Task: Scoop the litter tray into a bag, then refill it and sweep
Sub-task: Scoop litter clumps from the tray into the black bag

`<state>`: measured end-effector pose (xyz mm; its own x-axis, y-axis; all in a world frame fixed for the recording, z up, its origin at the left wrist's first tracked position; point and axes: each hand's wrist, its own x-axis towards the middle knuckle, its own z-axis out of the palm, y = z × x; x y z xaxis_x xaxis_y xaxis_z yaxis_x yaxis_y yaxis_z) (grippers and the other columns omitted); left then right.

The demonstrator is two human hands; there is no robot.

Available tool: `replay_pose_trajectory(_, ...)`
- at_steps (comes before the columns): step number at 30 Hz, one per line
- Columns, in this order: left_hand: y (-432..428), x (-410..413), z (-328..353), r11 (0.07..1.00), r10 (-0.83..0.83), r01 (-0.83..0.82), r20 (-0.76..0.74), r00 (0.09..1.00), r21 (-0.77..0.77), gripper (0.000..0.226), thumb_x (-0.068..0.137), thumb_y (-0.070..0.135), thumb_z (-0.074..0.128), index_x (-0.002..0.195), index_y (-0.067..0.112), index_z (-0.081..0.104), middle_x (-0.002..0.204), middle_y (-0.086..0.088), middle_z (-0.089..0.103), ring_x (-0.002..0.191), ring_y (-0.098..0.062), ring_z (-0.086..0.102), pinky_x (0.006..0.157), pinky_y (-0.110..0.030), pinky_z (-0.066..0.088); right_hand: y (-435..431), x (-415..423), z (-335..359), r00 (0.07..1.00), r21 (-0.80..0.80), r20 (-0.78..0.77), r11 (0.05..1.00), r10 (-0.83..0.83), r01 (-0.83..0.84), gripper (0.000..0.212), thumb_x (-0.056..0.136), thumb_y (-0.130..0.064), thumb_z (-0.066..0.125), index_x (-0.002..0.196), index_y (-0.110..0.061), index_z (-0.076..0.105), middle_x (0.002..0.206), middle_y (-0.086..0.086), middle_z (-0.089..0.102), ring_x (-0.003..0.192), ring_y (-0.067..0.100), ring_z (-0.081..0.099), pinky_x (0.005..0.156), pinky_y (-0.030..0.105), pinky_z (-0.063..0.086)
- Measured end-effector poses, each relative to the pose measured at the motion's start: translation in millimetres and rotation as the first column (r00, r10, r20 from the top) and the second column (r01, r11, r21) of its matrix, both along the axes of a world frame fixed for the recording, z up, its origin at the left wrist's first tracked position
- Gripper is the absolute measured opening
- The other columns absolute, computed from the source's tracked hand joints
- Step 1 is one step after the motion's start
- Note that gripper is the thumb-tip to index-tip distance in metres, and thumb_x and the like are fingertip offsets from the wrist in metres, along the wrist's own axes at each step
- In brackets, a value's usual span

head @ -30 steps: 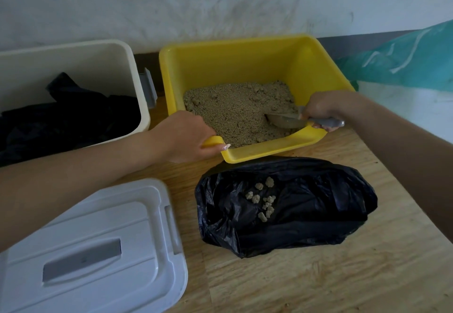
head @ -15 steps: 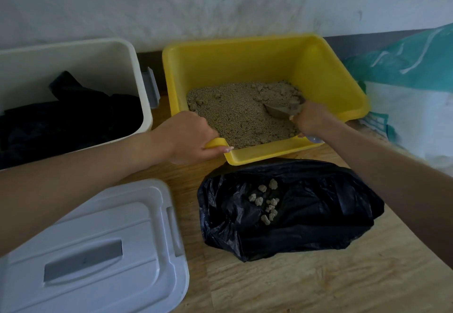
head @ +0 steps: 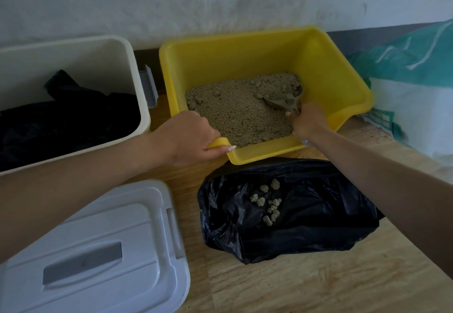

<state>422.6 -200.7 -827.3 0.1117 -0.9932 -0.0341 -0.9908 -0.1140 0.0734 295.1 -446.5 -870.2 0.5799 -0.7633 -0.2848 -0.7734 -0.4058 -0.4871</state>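
Tray of stiff yellow plastic [head: 343, 74], limp black plastic bag [head: 313, 229] just before it. Left hand [head: 188, 138] clamps the near rim, the sound hold; right hand [head: 307, 122] grasps grey scoop [head: 285, 100] by its handle, bowl in loose, probably heavy litter [head: 235, 114].

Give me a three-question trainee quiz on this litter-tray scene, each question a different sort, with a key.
1. True or false: the left hand grips the near left corner of the yellow plastic litter tray.
2. The grey scoop held by the right hand is: A) dug into the sandy litter at the tray's far right; B) lying on the wooden floor; C) resting on a white lid.
3. Fill in: the pale litter clumps lie on the crumpled black plastic ____.
Key: 1 true; 2 A; 3 bag.
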Motion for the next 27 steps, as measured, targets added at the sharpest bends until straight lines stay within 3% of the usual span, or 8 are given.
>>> replay_pose_trajectory(3,0,-2,-1,1.000,-0.001,0.002,0.020,1.000,-0.017,0.084,0.080,0.067,-0.007,0.074,0.017,0.060,0.050,0.005,0.042,0.051,-0.016,0.049,0.067,-0.029,0.039,0,-3,0,0.998,0.029,0.048,0.999,-0.027,0.026,0.034,0.099,-0.029,0.049,0.071,-0.009,0.049,0.085,0.022,0.064,0.082,0.036,0.064,0.065,0.031,0.041)
replay_pose_trajectory(5,1,-2,-1,1.000,0.004,-0.003,0.019,1.000,-0.031,0.083,0.080,0.067,-0.006,0.073,0.017,0.060,0.050,0.003,0.044,0.051,-0.017,0.051,0.067,-0.031,0.042,3,-3,1,0.995,0.058,0.087,0.998,-0.040,0.035,0.034,0.099,-0.029,0.049,0.070,-0.010,0.049,0.079,0.016,0.059,0.081,0.037,0.065,0.064,0.031,0.042)
replay_pose_trajectory(10,2,-2,0,0.999,0.026,-0.026,0.003,1.000,-0.020,0.089,0.079,0.072,-0.012,0.071,0.018,0.058,0.048,0.004,0.043,0.048,-0.015,0.049,0.069,-0.037,0.049,19,-7,6,0.980,0.139,0.180,0.988,-0.086,0.061,0.021,0.100,-0.028,0.047,0.091,-0.011,0.055,0.066,0.002,0.053,0.055,0.013,0.057,0.038,0.017,0.036)
replay_pose_trajectory(14,2,-3,1,0.999,0.036,-0.036,0.008,0.999,-0.002,0.087,0.079,0.069,-0.007,0.076,0.018,0.062,0.050,0.004,0.044,0.052,-0.016,0.050,0.070,-0.038,0.049,27,-10,7,0.962,0.126,0.258,0.990,-0.094,0.063,0.021,0.101,-0.030,0.045,0.098,-0.013,0.056,0.065,0.001,0.052,0.056,0.014,0.056,0.049,0.024,0.036)
replay_pose_trajectory(18,4,-1,-1,0.999,0.031,-0.032,-0.024,0.999,-0.030,0.095,0.075,0.075,-0.016,0.073,0.018,0.060,0.050,0.003,0.045,0.050,-0.016,0.050,0.069,-0.034,0.048,35,-20,7,0.959,0.112,0.277,0.993,-0.054,0.024,0.018,0.101,-0.031,0.046,0.098,-0.017,0.055,0.064,0.000,0.050,0.053,0.012,0.054,0.041,0.019,0.035)
replay_pose_trajectory(22,5,-1,0,0.999,0.018,-0.019,-0.028,0.999,-0.027,0.090,0.079,0.073,-0.010,0.072,0.018,0.061,0.048,0.005,0.043,0.048,-0.014,0.049,0.067,-0.034,0.047,34,-28,15,0.947,0.095,0.314,0.995,-0.070,0.042,0.023,0.100,-0.030,0.047,0.084,-0.015,0.052,0.061,0.000,0.045,0.054,0.014,0.055,0.048,0.026,0.036)
replay_pose_trajectory(24,5,-2,1,1.000,0.017,-0.017,-0.025,1.000,-0.014,0.084,0.081,0.070,-0.003,0.072,0.017,0.061,0.048,0.005,0.042,0.048,-0.014,0.048,0.066,-0.035,0.048,34,-32,20,0.953,0.068,0.302,0.998,-0.016,-0.004,0.016,0.100,-0.029,0.047,0.092,-0.018,0.054,0.062,0.002,0.048,0.054,0.014,0.057,0.048,0.026,0.038)
replay_pose_trajectory(27,6,-2,2,0.999,0.023,-0.024,-0.035,0.999,-0.025,0.096,0.077,0.076,-0.012,0.075,0.018,0.064,0.048,0.006,0.042,0.047,-0.013,0.048,0.064,-0.036,0.048,37,-37,25,0.949,0.036,0.315,0.999,0.018,-0.031,0.008,0.101,-0.029,0.047,0.102,-0.023,0.052,0.064,0.002,0.051,0.053,0.012,0.057,0.044,0.020,0.039)
